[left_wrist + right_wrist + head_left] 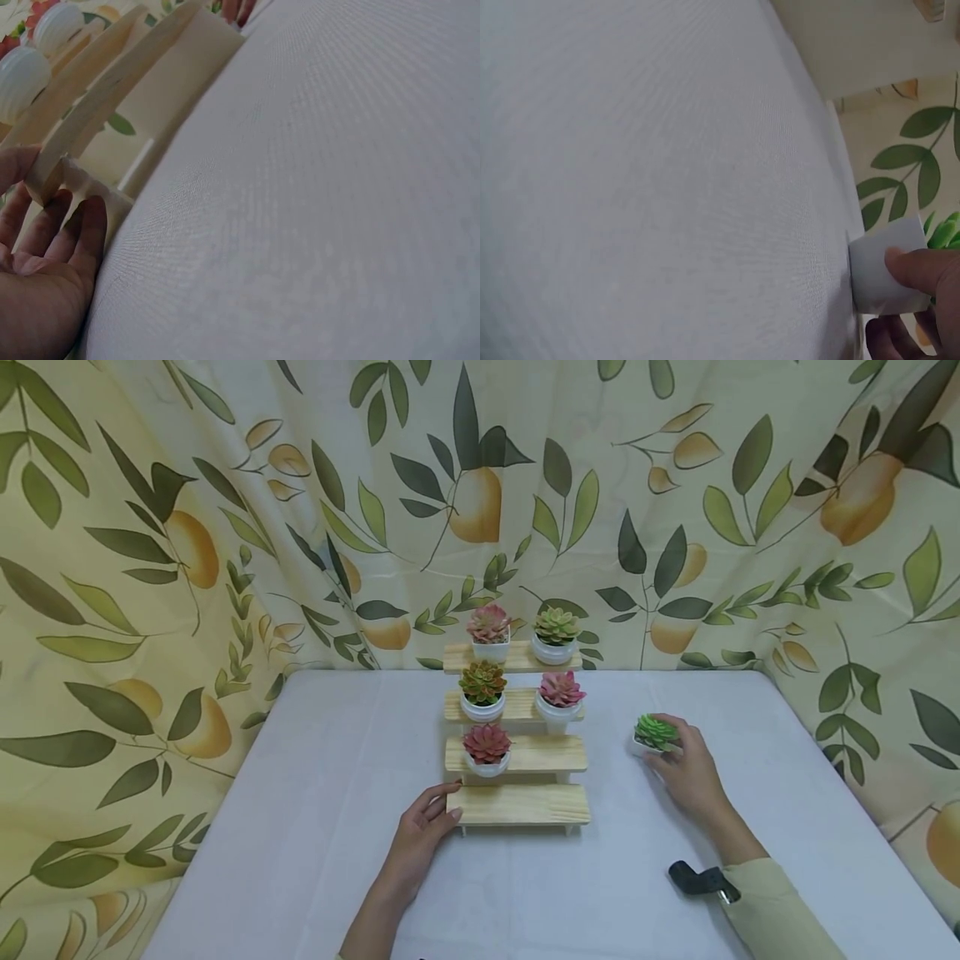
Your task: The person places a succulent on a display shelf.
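A tiered wooden plant stand (517,806) stands mid-table, and my left hand (429,822) grips the left end of its lowest step. In the left wrist view the thumb lies on one side of that board (46,169) and the fingers curl beneath it. To the right of the stand, my right hand (686,768) holds a small bright green succulent (655,732) by its white pot. The right wrist view shows the thumb pressed against this pot (881,266), its base right at the white tablecloth.
Five other potted succulents occupy the upper steps: a pale pink one (489,625) and a light green one (556,627) on top, a brownish-green one (482,683) and a pink one (561,690) below, then a red one (487,744). A leaf-patterned curtain (585,410) hangs behind the table (330,860).
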{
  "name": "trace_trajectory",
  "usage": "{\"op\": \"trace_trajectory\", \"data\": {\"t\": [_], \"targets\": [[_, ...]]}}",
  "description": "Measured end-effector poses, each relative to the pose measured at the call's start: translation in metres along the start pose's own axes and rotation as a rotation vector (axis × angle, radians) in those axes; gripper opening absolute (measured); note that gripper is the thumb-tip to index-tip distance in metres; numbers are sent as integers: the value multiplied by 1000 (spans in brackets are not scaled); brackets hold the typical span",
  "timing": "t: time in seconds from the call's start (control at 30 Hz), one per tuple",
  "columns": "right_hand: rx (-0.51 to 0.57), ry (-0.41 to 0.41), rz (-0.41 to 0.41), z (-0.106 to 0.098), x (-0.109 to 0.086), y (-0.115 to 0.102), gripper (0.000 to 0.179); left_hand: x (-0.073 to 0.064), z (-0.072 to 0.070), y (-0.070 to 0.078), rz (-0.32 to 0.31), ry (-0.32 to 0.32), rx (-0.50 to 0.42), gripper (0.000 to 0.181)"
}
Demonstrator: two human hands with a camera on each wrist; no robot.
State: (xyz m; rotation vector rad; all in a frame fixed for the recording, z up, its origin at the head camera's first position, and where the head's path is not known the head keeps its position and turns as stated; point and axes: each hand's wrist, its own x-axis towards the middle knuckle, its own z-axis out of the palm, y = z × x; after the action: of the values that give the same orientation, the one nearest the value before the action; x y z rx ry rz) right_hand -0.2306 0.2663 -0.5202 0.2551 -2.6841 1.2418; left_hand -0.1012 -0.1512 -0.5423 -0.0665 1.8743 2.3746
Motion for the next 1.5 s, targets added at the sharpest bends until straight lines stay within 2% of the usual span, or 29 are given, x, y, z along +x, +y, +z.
{"op": "trace_trajectory", "data": {"t": [0.37,0.63,0.77,0.93,1.13,1.5], "targets": [[-7,-24,-8,-1,-3,2,69,1,-1,-2,-11,13,31,48],[6,-2,-8,-6,-6,-1,69,1,-1,-3,-3,0,6,48],[26,10,-44,-8,-7,-11,70,0,-2,-2,-5,8,27,47],[36,18,-132,-10,-9,-31,70,-1,-3,-1,-10,16,33,48],[57,2,-179,-13,-13,-52,71,0,-3,0,-10,13,26,48],[84,-56,-282,-17,-24,-77,73,0,-3,0,-6,2,19,50]]}}
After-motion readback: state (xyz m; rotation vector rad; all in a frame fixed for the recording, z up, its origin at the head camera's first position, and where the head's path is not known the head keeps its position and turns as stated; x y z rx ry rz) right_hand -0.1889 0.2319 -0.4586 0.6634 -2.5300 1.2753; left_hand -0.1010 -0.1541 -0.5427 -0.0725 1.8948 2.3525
